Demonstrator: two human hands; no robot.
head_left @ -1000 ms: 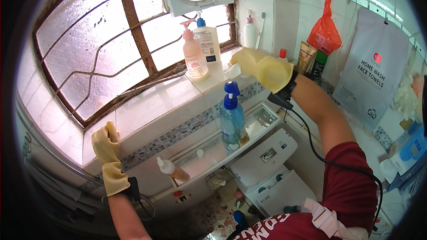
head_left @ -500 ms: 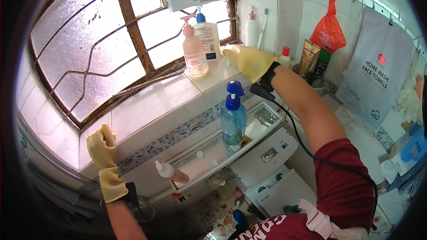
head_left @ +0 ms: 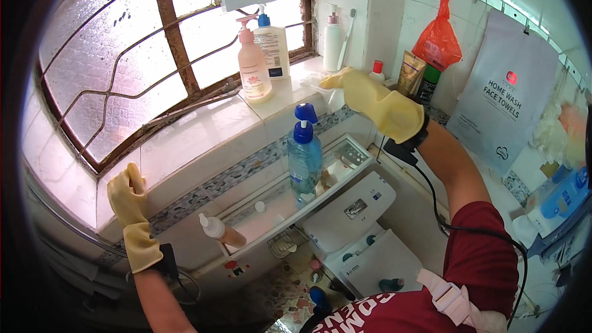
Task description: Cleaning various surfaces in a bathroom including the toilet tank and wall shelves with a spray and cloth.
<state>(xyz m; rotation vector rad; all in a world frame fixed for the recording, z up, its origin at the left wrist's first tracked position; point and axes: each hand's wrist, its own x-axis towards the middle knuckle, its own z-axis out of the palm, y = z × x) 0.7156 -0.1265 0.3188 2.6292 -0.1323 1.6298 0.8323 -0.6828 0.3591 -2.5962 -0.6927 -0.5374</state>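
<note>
Both my hands wear pale yellow rubber gloves. My right hand (head_left: 377, 102) is at the far right end of the tiled window ledge (head_left: 185, 123), its fingers closed on a crumpled white wipe (head_left: 335, 98) that hangs over the ledge's edge. Left of it stand a pink pump bottle (head_left: 254, 71) and a white pump bottle with a blue top (head_left: 272, 46). Behind it are a slim white pump bottle (head_left: 333, 43) and an upright toothbrush (head_left: 346, 40). My left hand (head_left: 129, 206) grips the ledge's front edge at the left, fingers curled over it.
Below the ledge, a white shelf (head_left: 237, 216) bears a blue pump bottle (head_left: 304, 163) and a small foam bottle (head_left: 222, 229). A white toilet tank (head_left: 351, 209) is beneath. At right hang a red plastic bag (head_left: 438, 40) and a grey towel pack (head_left: 502, 92). A black cable (head_left: 438, 206) trails along my right arm.
My right hand has drawn back from the ledge toward its front edge, with the white wipe now showing below the fingers. My left hand stays on the ledge. The view has shifted slightly.
</note>
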